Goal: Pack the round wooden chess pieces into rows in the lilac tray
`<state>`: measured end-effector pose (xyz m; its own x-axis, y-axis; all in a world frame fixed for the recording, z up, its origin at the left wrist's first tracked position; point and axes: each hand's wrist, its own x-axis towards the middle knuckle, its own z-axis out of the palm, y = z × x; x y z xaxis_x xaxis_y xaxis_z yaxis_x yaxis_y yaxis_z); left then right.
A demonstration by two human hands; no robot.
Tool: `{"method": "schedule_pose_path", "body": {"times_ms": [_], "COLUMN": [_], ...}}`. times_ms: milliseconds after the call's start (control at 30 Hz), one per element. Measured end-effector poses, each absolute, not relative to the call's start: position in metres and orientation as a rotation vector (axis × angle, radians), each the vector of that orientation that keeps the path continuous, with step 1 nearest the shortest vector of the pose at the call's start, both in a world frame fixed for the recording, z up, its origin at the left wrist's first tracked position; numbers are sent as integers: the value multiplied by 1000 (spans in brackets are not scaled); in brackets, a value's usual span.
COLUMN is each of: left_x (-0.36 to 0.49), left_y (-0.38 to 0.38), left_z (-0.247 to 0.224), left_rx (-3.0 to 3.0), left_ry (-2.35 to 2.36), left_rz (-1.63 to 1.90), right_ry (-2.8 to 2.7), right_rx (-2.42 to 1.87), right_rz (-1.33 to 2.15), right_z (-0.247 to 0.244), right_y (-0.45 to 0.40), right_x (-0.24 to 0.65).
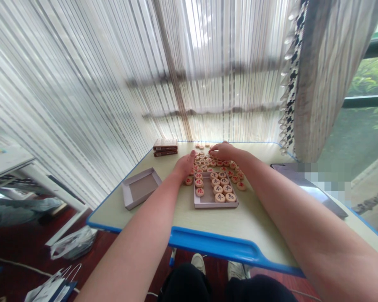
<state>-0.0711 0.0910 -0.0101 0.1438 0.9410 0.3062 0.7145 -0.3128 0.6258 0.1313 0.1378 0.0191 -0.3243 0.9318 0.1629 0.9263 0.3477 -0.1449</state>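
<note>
Round wooden pieces with red or black characters lie in a loose pile (213, 163) on the pale table. In front of the pile, a shallow box (210, 199) holds red-marked pieces (199, 183) down its left side and black-marked pieces (218, 189) in two columns at its right. My left hand (185, 163) rests at the left edge of the pile, thumb up; its other fingers are mostly hidden. My right hand (222, 150) reaches over the far side of the pile, fingertips down on a piece, though its grip is too small to make out.
An open box lid (140, 188) lies at the left of the table. Two stacked brown boxes (165, 147) stand at the back left. A dark laptop-like slab (305, 188) lies at the right. The table (189, 218) has a blue edge; striped curtains hang behind.
</note>
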Motion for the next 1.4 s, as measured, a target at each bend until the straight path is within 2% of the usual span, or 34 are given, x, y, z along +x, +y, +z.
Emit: {"method": "schedule_pose_path", "body": {"times_ms": [200, 400, 867, 1100, 1400], "left_x": [-71, -71, -72, -71, -71], "left_y": [90, 91, 91, 92, 91], "left_z": [-10, -9, -11, -11, -9], "left_rx": [2127, 2131, 2117, 2117, 2101], "left_ry": [1601, 1598, 1600, 1614, 1625], "left_rz": [954, 951, 960, 948, 928], "right_ry": [-2281, -2184, -2235, -2220, -2235], "right_rx": [-1745, -1786, -1742, -1741, -1746], "right_rz": [73, 299, 383, 119, 129], "right_z": [18, 18, 24, 15, 10], "right_y": [139, 146, 137, 148, 148], "right_x": [134, 157, 142, 155, 158]}}
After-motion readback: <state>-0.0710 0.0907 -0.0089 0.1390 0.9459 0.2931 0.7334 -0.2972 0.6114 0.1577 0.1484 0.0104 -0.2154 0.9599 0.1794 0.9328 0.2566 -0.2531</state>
